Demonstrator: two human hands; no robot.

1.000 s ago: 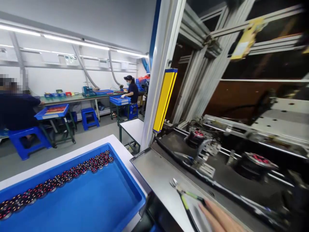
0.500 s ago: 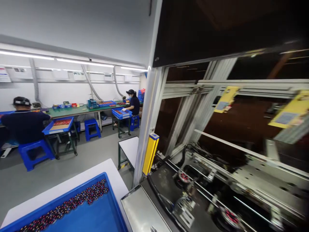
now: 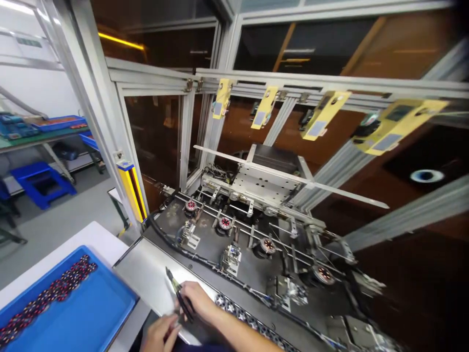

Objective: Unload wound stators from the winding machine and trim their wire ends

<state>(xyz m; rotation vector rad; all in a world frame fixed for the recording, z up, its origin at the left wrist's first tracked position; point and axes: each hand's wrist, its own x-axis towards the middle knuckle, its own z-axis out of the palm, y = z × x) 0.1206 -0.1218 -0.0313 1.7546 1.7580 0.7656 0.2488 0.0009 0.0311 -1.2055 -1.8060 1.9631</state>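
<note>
My right hand is closed around a pair of pliers with dark jaws and black handles, the jaws pointing up and away to the left. Just below, my left hand has its fingers curled together near the handle ends; what they hold, if anything, cannot be made out. Both hands are over a bare metal plate at the machine's front edge. Beside my right forearm runs a row of small round metal parts. Farther back, red-and-black wound rings sit in the machine's stations.
On the left, a blue tray with many dark ring parts stands on a white table. A frame post carries a yellow sensor bar. Yellow boxes hang from the rail above. A blue stool stands beyond.
The view has swung right and down toward the machine. My hands and the pliers have come into view; the co-workers at the far bench have left it.
</note>
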